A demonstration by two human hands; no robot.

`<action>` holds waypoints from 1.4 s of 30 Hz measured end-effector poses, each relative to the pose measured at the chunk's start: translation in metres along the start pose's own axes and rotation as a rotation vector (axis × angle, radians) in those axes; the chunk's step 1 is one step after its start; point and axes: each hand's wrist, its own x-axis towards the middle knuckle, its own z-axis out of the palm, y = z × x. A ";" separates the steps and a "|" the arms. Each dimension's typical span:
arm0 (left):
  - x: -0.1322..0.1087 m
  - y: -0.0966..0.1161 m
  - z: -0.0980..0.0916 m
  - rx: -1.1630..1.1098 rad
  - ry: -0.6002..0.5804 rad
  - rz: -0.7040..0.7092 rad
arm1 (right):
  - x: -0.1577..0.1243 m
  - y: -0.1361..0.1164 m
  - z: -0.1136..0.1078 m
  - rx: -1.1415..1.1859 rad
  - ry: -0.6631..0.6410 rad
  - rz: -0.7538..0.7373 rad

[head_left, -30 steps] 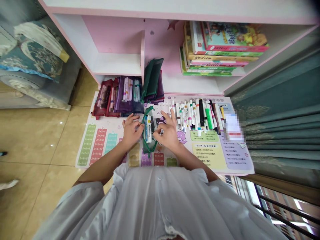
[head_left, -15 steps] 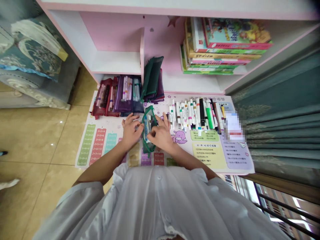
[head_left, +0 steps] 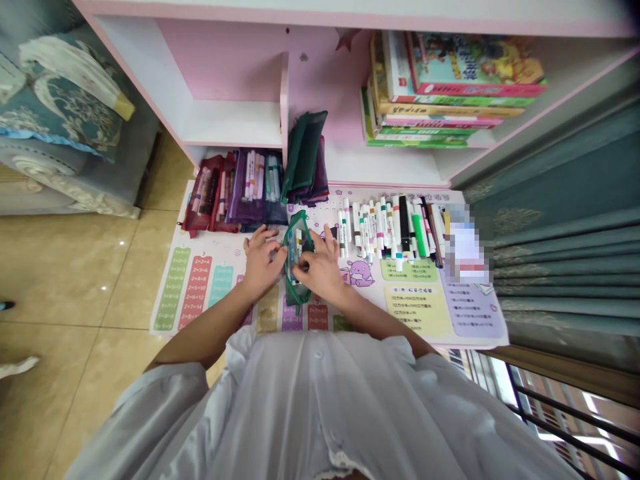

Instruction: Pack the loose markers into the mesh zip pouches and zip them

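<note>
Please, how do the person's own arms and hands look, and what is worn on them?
The left hand and right hand are bare, and so are the forearms; no glove or watch shows. A loose white shirt has wide short sleeves and small round buttons.

Home, kid's room: pink shelf (head_left: 225, 60) w/ picture bks (head_left: 460, 67), times-table mat (head_left: 195, 287), sofa (head_left: 65, 133), teal curtains (head_left: 565, 280), tile floor (head_left: 65, 280).

- Pixelated white card (head_left: 466, 253): nothing on it can be read.
- Right hand (head_left: 320, 270): hides part of the green mesh pouch (head_left: 300, 297) and whatever its fingers pinch.
- Multiplication-table mat (head_left: 415, 297): small print unreadable.
- White object (head_left: 17, 365): cut off by the left edge.
</note>
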 end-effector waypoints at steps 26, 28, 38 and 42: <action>0.000 -0.003 0.001 0.018 -0.008 0.009 | 0.026 0.078 -0.024 -0.287 0.252 0.311; 0.000 -0.003 0.001 0.021 -0.012 0.011 | 0.027 0.077 -0.022 -0.296 0.238 0.313; 0.000 -0.001 0.000 0.010 -0.017 -0.004 | 0.030 0.069 -0.023 -0.318 0.133 0.327; -0.001 0.000 0.000 0.012 -0.013 -0.007 | 0.027 0.067 -0.023 -0.206 0.229 0.281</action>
